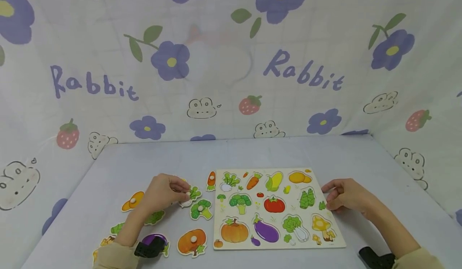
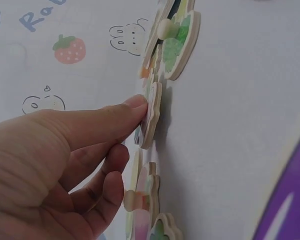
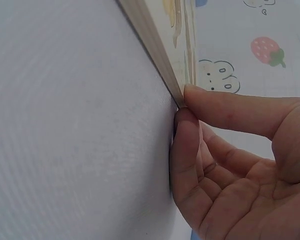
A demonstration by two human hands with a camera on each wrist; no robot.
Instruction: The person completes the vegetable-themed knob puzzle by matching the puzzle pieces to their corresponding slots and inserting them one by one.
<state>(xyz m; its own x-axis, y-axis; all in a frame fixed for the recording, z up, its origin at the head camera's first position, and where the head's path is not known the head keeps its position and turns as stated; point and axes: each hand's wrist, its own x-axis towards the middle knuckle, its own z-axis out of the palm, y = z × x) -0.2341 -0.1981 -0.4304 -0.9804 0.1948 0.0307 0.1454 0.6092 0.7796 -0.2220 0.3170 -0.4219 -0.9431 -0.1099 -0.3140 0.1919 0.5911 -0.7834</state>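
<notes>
My left hand [image 1: 160,193] pinches a flat wooden turnip piece [image 1: 195,193] with green leaves between thumb and fingers, left of the puzzle board. In the left wrist view the thumb lies on the face of this piece [image 2: 152,117], which stands close to the table surface. Right of it lies the broccoli piece [image 1: 205,213] with its small round knob. The vegetable puzzle board [image 1: 306,243] lies flat, its pictures facing up. At its right edge my right hand [image 1: 348,197] grips the rim, thumb on top and a finger underneath, as the right wrist view shows.
Around the left forearm lie more knobbed pieces: a pumpkin [image 1: 185,243], an eggplant [image 1: 164,241], a potato [image 1: 135,201] and several partly hidden ones. A carrot piece [image 1: 211,176] sits by the board's upper left corner. A patterned curtain [image 1: 223,80] surrounds the white table [image 1: 173,156].
</notes>
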